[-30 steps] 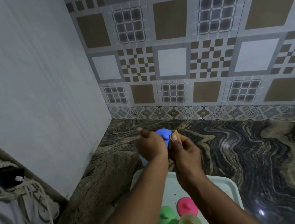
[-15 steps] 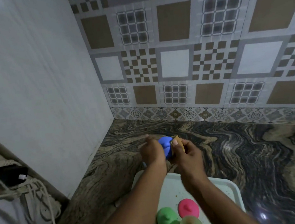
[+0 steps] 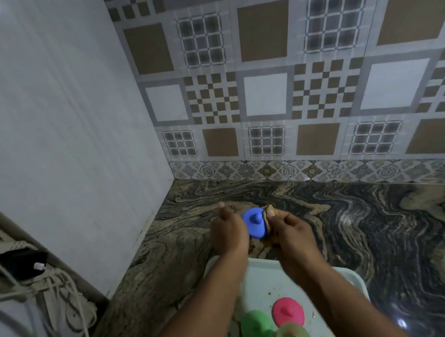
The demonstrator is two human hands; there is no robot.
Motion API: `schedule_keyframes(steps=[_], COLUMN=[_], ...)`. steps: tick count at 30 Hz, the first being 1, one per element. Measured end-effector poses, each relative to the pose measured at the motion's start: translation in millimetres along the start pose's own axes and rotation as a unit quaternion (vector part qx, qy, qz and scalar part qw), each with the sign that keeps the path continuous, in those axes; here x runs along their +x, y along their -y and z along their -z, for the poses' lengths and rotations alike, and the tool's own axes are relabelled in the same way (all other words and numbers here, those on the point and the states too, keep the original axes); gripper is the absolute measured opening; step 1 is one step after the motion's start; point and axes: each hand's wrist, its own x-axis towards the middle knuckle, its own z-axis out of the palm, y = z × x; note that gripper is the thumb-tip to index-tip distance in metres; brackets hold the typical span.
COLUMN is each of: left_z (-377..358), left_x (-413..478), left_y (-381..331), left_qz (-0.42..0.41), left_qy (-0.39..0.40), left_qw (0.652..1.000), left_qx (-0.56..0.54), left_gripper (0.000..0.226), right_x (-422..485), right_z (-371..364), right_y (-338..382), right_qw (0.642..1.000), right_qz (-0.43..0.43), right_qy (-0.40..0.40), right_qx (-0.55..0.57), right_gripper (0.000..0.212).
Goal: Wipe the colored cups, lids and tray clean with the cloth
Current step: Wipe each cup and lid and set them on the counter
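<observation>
over marbled counter (image 3: 375, 234), left hand (image 3: 227, 234) holds blue lid (image 3: 254, 221); right hand (image 3: 289, 231) presses cloth (image 3: 271, 209).

From the tray (image 3: 350, 278), the marbled counter (image 3: 389, 232) lies bare from one o'clock round to three, giving open passage. At twelve o'clock both hands, left (image 3: 229, 234) and right (image 3: 289, 232), block the way, with the tiled back wall (image 3: 290, 91) beyond them. At nine to ten o'clock the plain side wall (image 3: 60, 145) closes in; at eight, tangled cables (image 3: 49, 293) crowd the counter's edge.
</observation>
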Motion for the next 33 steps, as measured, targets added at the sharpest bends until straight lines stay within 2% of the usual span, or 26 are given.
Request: schedule_keyframes(steps=[1,3,5,6,8,12,15,17,19,20,22,24,25,27,30,33], left_z=[5,17,25,25,28,33,37,37,39,40,44,45,45,41,30,25], left_x=[1,1,6,10,16,28,35,39,47,53,65,80,86,99,114,117], left_y=[3,4,1,1,-1,2,7,11,17,20,27,37,42,56,75,76], left_qz=[-0.097,-0.294,-0.381,-0.405,-0.441,-0.435,-0.399,-0.381,-0.364,-0.356,-0.341,-0.331,-0.324,-0.301,-0.296,-0.298], left_qy=[0.015,0.120,0.251,0.285,0.292,0.292,0.295,0.282,0.256,0.240,0.206,0.182,0.181,0.185,0.184,0.187], left_qw=[0.995,0.948,0.887,0.863,0.836,0.831,0.852,0.870,0.889,0.897,0.909,0.913,0.913,0.916,0.907,0.899], left_qx=[0.026,0.034,0.069,0.102,0.145,0.188,0.167,0.134,0.105,0.101,0.124,0.156,0.170,0.188,0.235,0.259], left_gripper=[0.054,0.034,0.033,0.037,0.038,0.039,0.032,0.027,0.025,0.025,0.026,0.027,0.028,0.028,0.029,0.029], right_x=[6,16,23,26,29,26,27,35,46,50,53,55,54,51,52,56], right_z=[6,15,20,22,19,13,11,10,11,12,19,25,27,22,18,19], right_y=[9,27,34,33,29,14,7,3,1,1,1,0,0,0,-9,-15], right_qw=[1.000,0.998,0.997,0.997,0.995,0.992,0.990,0.993,0.990,0.984,0.969,0.959,0.959,0.960,0.971,0.972], right_qz=[-0.004,-0.003,0.006,0.010,0.009,-0.009,-0.032,-0.068,-0.130,-0.165,-0.232,-0.269,-0.274,-0.269,-0.214,-0.202], right_qy=[0.010,0.026,0.035,0.038,0.039,0.040,0.033,-0.006,-0.054,-0.063,-0.030,0.037,0.059,0.073,0.035,0.008], right_qx=[-0.019,-0.048,-0.062,-0.070,-0.092,-0.119,-0.131,-0.101,-0.021,0.026,0.081,0.074,0.050,-0.018,-0.096,-0.121], right_gripper=[0.020,0.022,0.024,0.023,0.023,0.026,0.030,0.033,0.029,0.033,0.055,0.081,0.086,0.069,0.036,0.029])
